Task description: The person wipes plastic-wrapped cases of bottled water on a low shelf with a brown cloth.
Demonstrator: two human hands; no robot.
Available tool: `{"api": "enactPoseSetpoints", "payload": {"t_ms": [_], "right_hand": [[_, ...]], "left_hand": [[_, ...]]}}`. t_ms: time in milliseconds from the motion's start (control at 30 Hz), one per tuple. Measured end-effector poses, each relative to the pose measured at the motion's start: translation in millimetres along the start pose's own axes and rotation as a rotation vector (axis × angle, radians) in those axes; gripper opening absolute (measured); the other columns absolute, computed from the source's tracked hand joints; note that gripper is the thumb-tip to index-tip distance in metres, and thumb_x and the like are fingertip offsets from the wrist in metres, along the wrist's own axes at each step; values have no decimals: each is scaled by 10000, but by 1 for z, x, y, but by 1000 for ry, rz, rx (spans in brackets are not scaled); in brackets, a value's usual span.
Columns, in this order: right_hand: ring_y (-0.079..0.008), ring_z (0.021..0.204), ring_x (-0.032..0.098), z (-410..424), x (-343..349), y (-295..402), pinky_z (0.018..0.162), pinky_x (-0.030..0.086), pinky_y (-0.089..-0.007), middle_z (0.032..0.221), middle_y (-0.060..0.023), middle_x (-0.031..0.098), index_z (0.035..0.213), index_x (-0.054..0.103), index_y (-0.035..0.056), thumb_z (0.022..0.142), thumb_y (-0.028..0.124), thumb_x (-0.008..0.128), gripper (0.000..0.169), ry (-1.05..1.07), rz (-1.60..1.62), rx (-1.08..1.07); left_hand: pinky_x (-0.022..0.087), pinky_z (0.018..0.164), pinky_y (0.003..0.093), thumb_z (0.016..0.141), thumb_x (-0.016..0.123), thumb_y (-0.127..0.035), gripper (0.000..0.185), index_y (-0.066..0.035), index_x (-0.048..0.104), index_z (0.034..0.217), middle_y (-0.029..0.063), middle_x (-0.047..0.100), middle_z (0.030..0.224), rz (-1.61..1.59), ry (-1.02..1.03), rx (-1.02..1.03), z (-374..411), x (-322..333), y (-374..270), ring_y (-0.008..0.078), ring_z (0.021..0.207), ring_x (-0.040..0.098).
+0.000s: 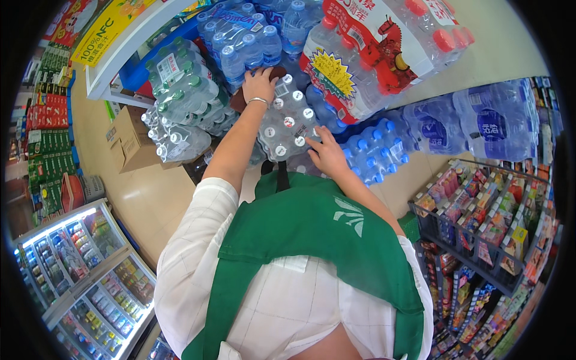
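Note:
A shrink-wrapped pack of clear bottles with white caps (288, 120) stands right before me. My left hand (260, 87) presses a brown cloth (237, 101) against the far left part of this pack, and the cloth shows on both sides of my fingers. At the pack's near right edge, my right hand (329, 153) touches the plastic wrap with its fingers spread. Left of the pack is a stack of bottle packs with green caps (184, 83). To the right lies a pack with blue caps (375, 150).
Large red-capped bottle packs (369, 58) rise at the far right, with big blue water packs (459, 121) beyond them. An open cardboard box (132, 139) sits on the floor at left. A snack rack (477, 220) stands at right, a lit display fridge (85, 279) at lower left.

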State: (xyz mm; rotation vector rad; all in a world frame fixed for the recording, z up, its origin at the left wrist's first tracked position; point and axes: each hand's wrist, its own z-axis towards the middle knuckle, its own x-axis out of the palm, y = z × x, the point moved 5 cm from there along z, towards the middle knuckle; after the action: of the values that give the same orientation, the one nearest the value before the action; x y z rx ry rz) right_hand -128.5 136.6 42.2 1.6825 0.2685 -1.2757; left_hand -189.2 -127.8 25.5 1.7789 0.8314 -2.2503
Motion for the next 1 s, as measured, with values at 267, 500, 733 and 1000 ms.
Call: {"api": "enactPoseSetpoints", "payload": {"t_ms": [267, 500, 733, 1000], "right_hand": [[-384, 1321, 346, -5, -1, -8, 1044, 372, -414, 1395, -191, 402, 1196, 612, 126, 764, 142, 665, 435, -13, -31, -23], [-383, 1310, 367, -9, 0, -10, 1043, 378, -412, 1415, -187, 384, 1205, 602, 117, 754, 135, 672, 456, 32, -47, -4], [-357, 1295, 392, -10, 5, -9, 1039, 375, -388, 1445, -191, 348, 1228, 588, 116, 753, 90, 660, 481, 69, -32, -42], [-356, 1304, 384, -11, 3, -7, 1026, 382, -380, 1458, -192, 327, 1291, 549, 160, 782, 116, 653, 521, 78, 2, 22]], "left_hand": [[273, 1072, 467, 813, 644, -303, 403, -223, 604, 1205, 20, 528, 1328, -105, -40, 405, -56, 10, -52, 246, 1257, 440], [268, 1093, 457, 808, 659, -262, 398, -202, 608, 1198, 11, 549, 1317, -288, 213, 609, -118, 4, -61, 233, 1284, 434], [307, 1064, 446, 833, 640, -236, 337, -127, 623, 1152, 65, 601, 1236, -528, 324, 457, -196, -19, -33, 251, 1207, 508], [457, 867, 339, 923, 547, -248, 350, 8, 581, 1160, 208, 627, 1121, -964, -357, -417, -155, -64, 62, 316, 1013, 614]]}}
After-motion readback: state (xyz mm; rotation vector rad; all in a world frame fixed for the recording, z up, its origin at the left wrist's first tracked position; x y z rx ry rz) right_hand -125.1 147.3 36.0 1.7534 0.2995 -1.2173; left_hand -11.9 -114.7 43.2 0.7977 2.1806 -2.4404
